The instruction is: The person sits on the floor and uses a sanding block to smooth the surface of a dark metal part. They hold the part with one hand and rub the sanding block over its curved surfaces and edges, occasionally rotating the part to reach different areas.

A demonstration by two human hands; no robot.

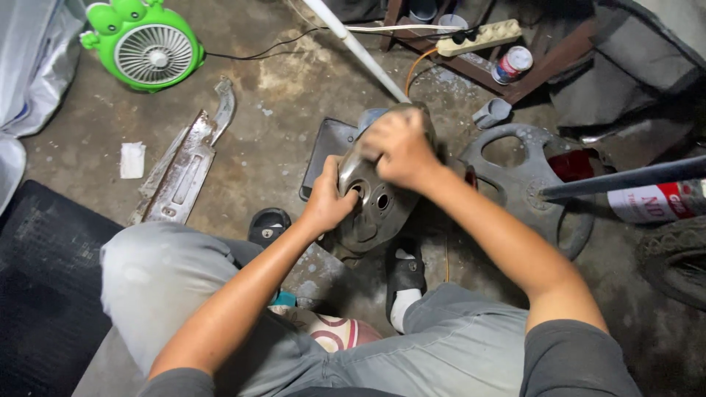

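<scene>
Metal cover (371, 202) is sitting centre on the floor (279, 140), betw. the knees. L hand (327, 198) is lying on its left edge, R hand (397, 147) on top. Fan (147, 48) is standing far back-left; trim strip (184, 165) is lying left of cover. Wheel plate (533, 184) is lying right, spray can (654, 202) beyond it. Power strip (478, 37) is lying behind, on a wood frame (529, 73).

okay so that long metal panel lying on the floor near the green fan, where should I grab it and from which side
Probably grip the metal panel at its broad lower half, reaching in from the left, across its long edges. It lies flat on the floor, tapering to a thin curved tip near the fan.
</scene>
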